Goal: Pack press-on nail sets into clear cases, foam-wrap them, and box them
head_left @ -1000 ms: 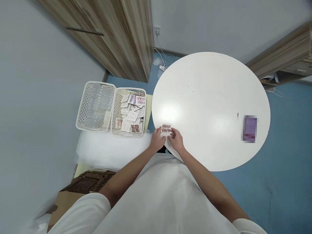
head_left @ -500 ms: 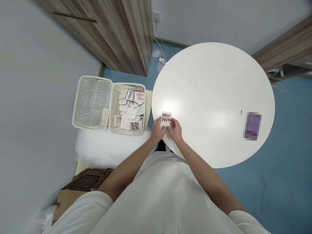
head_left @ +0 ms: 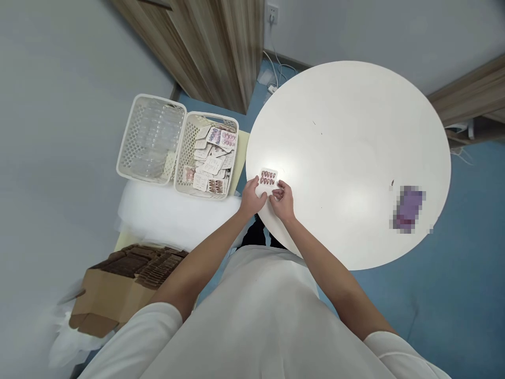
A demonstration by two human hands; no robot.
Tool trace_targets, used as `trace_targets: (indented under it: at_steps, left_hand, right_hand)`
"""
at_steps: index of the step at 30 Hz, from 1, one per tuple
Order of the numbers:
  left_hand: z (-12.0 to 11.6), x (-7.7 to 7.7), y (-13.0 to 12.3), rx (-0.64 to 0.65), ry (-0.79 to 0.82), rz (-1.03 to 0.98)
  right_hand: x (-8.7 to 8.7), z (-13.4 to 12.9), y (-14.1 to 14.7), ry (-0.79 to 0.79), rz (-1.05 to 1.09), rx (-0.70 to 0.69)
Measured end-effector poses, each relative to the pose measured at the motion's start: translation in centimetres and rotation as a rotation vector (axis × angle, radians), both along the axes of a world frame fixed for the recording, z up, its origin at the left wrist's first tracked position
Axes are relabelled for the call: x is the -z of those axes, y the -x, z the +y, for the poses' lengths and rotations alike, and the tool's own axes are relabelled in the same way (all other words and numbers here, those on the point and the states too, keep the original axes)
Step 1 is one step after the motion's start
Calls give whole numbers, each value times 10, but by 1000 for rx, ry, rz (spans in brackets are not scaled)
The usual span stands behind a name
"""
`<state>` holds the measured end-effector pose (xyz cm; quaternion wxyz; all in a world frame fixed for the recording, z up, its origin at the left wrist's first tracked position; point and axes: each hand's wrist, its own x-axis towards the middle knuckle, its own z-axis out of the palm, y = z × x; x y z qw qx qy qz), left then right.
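Observation:
A small white card of press-on nails, with two rows of reddish-brown nails, lies near the left edge of the round white table. My left hand is at the card's lower left, thumb and forefinger spread apart, fingertips close to its side. On the other side, my right hand has its forefinger near the card's right edge and its other fingers partly curled. Neither hand visibly grips the card; whether the fingertips touch its edges is hard to tell.
To the left, one white basket holds clear plastic cases, and its neighbour holds many nail cards. White wrap and a cardboard box sit nearer me. A pixelated purple object lies on the table's right.
My view has shifted, showing more of the cardboard box. The card now sits slightly farther from my hands, whose fingers were closer around its sides before.

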<state>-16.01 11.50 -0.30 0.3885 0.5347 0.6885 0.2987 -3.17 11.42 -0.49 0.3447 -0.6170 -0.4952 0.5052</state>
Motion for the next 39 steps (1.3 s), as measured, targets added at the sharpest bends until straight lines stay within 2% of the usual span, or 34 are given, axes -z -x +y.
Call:
trace_targets:
  at_steps: [4, 8, 14, 19, 24, 32, 39]
  left_hand:
    - [-20, -11, -5, -43, -11, 30]
    - [-56, -21, -11, -93, 30, 81]
    - [-116, -26, -10, -184, 104, 117]
    - [-145, -33, 5, -245, 162, 133]
    - [-156, -43, 24, -302, 93, 162]
    - [-185, -66, 56, -376, -4, 28]
    - [-207, -67, 87, -403, -40, -59]
  right_hand:
    - [-15, -16, -17, -41, 21, -49]
    - [-26, -41, -39, -25, 25, -125]
    - [-22, -82, -70, 87, -9, -198]
    - [-15, -96, -79, 118, -14, -259]
    - [-12, -88, -57, 103, 48, -328]
    - [-27, -89, 9, 32, 85, -512]
    - [-38, -106, 48, -23, 52, -609]
